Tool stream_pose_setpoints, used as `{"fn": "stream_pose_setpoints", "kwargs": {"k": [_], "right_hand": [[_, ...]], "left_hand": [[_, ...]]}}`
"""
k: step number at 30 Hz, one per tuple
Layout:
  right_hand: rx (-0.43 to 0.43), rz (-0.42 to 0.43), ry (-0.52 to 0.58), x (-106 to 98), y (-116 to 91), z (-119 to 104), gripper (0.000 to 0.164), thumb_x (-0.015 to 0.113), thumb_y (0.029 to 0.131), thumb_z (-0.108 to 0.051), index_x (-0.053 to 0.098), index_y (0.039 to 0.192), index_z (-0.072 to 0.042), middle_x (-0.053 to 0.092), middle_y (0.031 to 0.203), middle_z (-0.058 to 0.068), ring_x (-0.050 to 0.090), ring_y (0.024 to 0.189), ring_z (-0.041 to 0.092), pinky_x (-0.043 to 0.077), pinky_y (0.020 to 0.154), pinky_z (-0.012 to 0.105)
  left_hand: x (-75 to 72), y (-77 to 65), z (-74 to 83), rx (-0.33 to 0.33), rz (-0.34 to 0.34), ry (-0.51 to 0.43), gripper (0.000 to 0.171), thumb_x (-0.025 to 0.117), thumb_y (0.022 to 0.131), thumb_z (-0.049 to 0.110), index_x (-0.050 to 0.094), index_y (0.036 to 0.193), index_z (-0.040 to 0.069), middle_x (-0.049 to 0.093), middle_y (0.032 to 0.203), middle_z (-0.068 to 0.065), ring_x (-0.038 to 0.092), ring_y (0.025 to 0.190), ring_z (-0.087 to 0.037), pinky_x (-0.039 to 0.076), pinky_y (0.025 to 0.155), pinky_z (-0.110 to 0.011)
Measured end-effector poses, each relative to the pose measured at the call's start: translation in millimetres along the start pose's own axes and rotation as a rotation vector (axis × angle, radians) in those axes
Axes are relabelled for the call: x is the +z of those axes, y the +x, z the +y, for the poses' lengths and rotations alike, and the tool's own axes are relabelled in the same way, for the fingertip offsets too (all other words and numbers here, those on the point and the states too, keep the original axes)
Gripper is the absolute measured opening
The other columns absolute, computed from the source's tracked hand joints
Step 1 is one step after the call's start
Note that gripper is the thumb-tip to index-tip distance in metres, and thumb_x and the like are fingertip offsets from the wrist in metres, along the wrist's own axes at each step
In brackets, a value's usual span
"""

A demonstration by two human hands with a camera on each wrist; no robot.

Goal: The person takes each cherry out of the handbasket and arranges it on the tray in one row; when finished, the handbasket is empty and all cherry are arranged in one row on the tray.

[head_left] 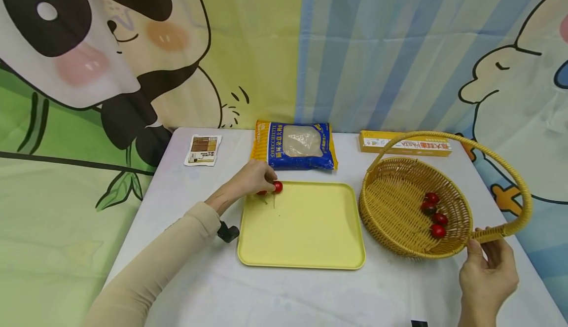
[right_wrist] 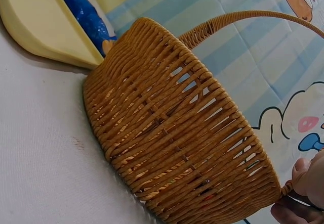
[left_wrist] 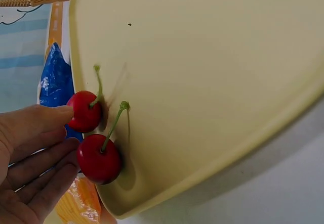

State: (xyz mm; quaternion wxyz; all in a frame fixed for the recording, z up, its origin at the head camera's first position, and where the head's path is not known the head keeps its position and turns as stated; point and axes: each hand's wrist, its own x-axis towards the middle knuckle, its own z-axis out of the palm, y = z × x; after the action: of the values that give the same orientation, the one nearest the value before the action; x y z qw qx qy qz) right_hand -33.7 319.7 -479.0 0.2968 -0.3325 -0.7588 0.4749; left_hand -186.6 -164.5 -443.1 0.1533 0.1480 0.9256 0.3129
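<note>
In the head view, my left hand (head_left: 250, 178) hides a part of one cherry (head_left: 262, 193), and the fine print on the white packet (head_left: 203, 150) is too small to read; a black thing (head_left: 419, 323) is cut by the bottom edge and I cannot name it. In the right wrist view, the wall of the basket (right_wrist: 172, 128) hides nearly all its fruit; its handle (right_wrist: 263, 13) and my right hand (head_left: 488, 272) are cut by the right edge; in the left wrist view, the speck (left_wrist: 129, 24) on the tray (left_wrist: 212, 82) is too tiny.
</note>
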Motion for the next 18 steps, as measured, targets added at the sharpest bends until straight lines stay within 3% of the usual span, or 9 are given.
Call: {"fn": "stream_pose_setpoints", "kwargs": {"k": [12,18], "right_hand": [[-0.021,0.009,-0.026,-1,-1,0,0.043,0.062,0.104,-0.013,0.06,0.145,-0.027,0.063,0.14,-0.01,0.059,0.128,0.002,0.048,0.105,0.013],[-0.02,0.007,-0.009,2,1,-2,0.043,0.062,0.104,-0.012,0.061,0.144,-0.027,0.063,0.139,-0.01,0.059,0.127,0.001,0.048,0.105,0.013]], "left_hand": [[-4.0,5.2,11.8,0.053,0.034,0.017,0.03,0.084,0.09,0.014,0.08,0.116,0.002,0.08,0.111,-0.013,0.072,0.095,-0.021,0.062,0.088,-0.037],[-1.2,13.0,36.9,0.109,0.024,-0.075,0.031,0.084,0.091,0.022,0.081,0.118,0.008,0.079,0.115,-0.008,0.073,0.101,-0.018,0.061,0.09,-0.035]]}}
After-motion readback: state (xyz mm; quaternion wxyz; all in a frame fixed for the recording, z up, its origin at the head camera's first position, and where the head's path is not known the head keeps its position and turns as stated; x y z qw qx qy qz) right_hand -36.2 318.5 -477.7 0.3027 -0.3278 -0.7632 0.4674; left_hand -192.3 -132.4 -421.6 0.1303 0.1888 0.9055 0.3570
